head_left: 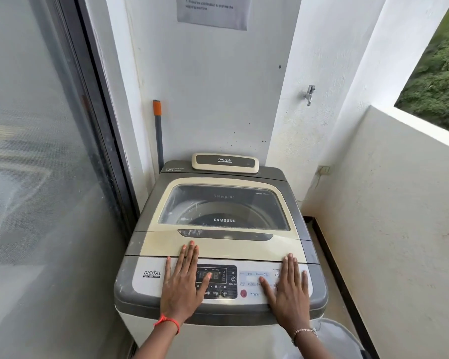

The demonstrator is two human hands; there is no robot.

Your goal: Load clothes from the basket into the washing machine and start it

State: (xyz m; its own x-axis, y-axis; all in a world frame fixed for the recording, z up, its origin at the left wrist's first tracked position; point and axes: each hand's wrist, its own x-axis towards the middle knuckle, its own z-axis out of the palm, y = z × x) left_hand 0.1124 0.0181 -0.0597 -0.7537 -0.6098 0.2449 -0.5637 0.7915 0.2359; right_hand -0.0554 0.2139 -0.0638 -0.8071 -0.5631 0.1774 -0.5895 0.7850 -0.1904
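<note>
A washer [219,313] was pictured in a balcony corner, set against the back wall between a glass door [36,151] and a low parapet [399,203]. Its lid [218,244] was shut, and the drum [223,206] could be seen through the lid's window. Both hands were laid flat on the panel [151,283] at the washer's front edge. The left hand [183,283] was spread beside the display [213,275], its thumb lying across the display's left part and its fingertips reaching onto the lid. The right hand [288,288] was spread over the panel's right side, its thumb near a red button [243,293] but apart from it. The grip of each hand was wide, with fingers straight and nothing held. A red thread [167,322] was worn on the left wrist and a bracelet [305,331] on the right. A printed notice [213,11] was fixed to the wall above, a tap [309,94] was mounted to the right, and a pole [158,130] with an orange band was stood behind the washer. A pale grey shape [342,335] was partly seen at the lower right; what it was could not be told.
</note>
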